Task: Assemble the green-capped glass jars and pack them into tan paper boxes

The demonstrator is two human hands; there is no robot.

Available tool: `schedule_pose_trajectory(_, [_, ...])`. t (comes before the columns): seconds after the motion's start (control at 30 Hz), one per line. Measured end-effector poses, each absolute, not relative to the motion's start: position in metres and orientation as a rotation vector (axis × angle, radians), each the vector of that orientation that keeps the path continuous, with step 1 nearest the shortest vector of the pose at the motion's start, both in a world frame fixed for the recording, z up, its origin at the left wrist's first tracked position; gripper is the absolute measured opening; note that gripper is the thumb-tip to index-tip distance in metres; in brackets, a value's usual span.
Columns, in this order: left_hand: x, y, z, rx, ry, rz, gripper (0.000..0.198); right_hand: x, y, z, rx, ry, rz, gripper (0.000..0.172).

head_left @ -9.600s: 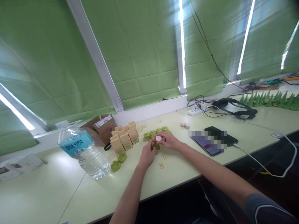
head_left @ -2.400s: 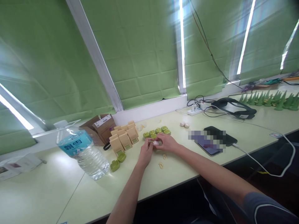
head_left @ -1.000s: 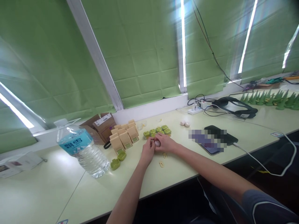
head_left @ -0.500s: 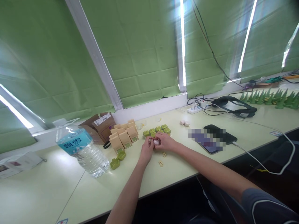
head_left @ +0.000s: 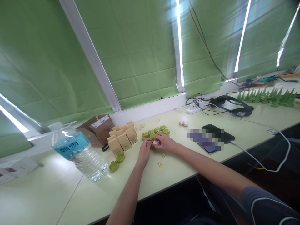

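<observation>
Close together over the table, my left hand (head_left: 143,152) and my right hand (head_left: 166,142) both have their fingers closed around a small, rounded, pale pink piece (head_left: 155,142). Its exact kind is too small to make out, and the fingers cover part of it. Just behind the hands sits a cluster of small green lidded cases (head_left: 151,132). Two yellow loop-shaped clips (head_left: 160,164) lie on the tabletop in front of my right hand. To the left of my left hand, a green case (head_left: 117,162) lies opened out.
Several small tan paper bags (head_left: 123,140) stand at the left before a cardboard box (head_left: 102,128). A large water bottle (head_left: 79,153) is further left. Two pale pink rounded pieces (head_left: 183,123), phones (head_left: 219,133) and a black headset (head_left: 232,106) lie to the right.
Both hands stay at the same spot, with the fingers shifting slightly around the pale pink piece. The whole view has moved a little.
</observation>
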State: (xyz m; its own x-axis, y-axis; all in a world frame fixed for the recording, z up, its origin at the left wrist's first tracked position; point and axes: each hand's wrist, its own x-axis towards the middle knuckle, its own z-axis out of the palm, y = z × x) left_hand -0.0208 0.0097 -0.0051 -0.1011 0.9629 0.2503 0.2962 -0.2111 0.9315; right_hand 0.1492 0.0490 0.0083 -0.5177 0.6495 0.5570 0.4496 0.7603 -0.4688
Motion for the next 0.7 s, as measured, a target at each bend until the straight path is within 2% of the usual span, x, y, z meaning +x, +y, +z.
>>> schedule_pose_trajectory(0.4, [-0.021,0.009,-0.002,1.501,1.256,1.380,0.036,0.162,0.063,0.006,-0.767,-2.018,0.672,0.031])
schedule_pose_trajectory(0.7, [-0.031,0.019,-0.016,1.575,1.289,1.486,0.027,0.159,0.059,0.008,-0.714,-2.097,0.636,0.028])
